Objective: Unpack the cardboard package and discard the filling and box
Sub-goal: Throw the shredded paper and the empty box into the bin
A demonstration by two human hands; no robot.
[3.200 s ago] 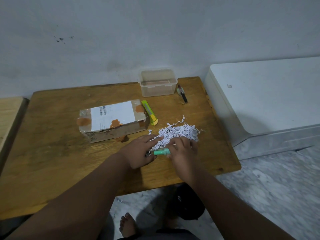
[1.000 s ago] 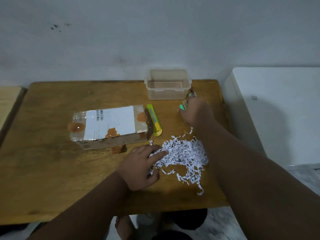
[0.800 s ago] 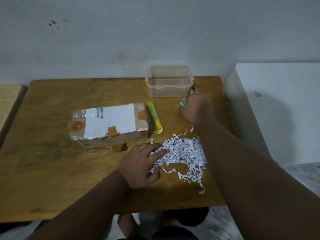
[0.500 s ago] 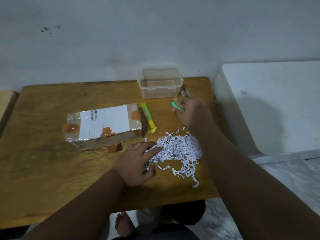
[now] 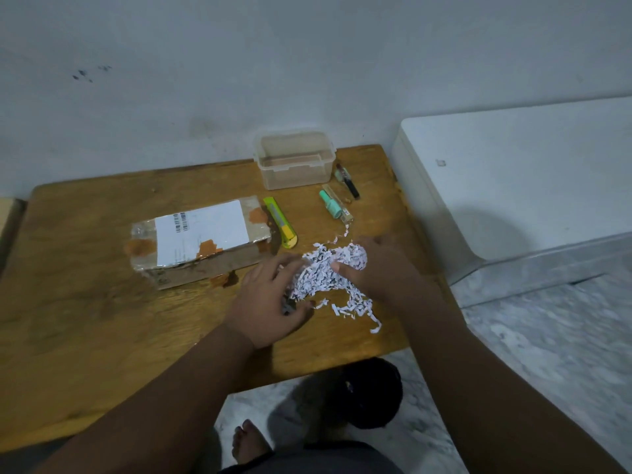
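I saw both arms reaching in from the bottom edge, forearms bare, meeting over the near right part of the wooden tabletop [image 5: 85, 319]. Left hand [image 5: 270, 302] lay palm down, fingers curled loosely into the left side of the shredded paper [image 5: 330, 275], thumb low near the table; it looked partly closed on some shreds, but I couldn't tell how firmly. Right hand [image 5: 383, 265] sat on the right side of the pile, fingers bent over the top, thumb pressing into the shreds; again partly closed round paper, firm grip unclear. The two hands cupped the pile between them.

Shredded paper was white with dark print, a loose heap, with a few strips trailing toward the near edge and a couple toward the far side. Cardboard box [image 5: 200, 241] sat left of the pile, just beyond the left hand, flaps down, white shipping label with barcode on top, clear tape and orange-brown patches along its edges.

Yellow-green box cutter [image 5: 280, 222] lay just beside the box's right end. Farther back, a teal bottle [image 5: 330, 203] lay on its side touching a slim clear tube [image 5: 338, 203], and a dark pen-like item [image 5: 349, 181] lay near them. Clear plastic container [image 5: 295, 159] stood at the far edge by the wall, lid on. A white unit [image 5: 513, 179] stood right of the tabletop. Bare foot [image 5: 249, 443] on the marble floor below.
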